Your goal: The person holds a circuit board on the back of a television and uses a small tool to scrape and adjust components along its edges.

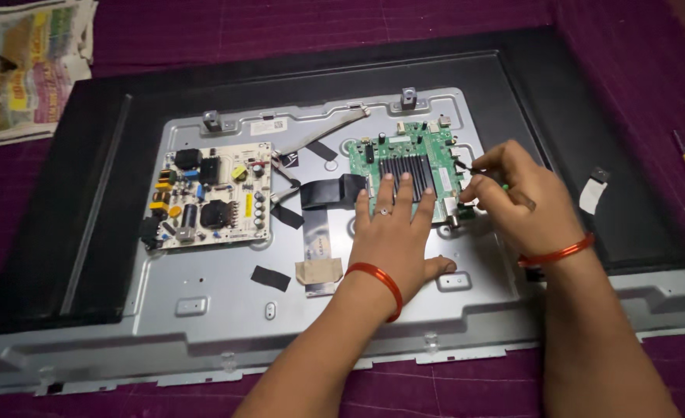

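Green circuit board (408,166) — left hand (396,240) flat on it, right hand (513,197) beside.

**Materials and finishes across the opened television back**

The large grey metal back plate (203,310) looks like smooth stamped sheet with a dull satin sheen. The green glossy circuit board (404,159) carries a black ribbed metal heat sink (406,174). The pale cream circuit board (212,195) looks matt. The black panel frame (63,209) seems matt plastic. Beneath lies purple woven cloth (280,23), soft and faintly striped. Crumpled printed newspaper (25,70) is dull paper. Glossy red bangles (377,280) shine like plastic
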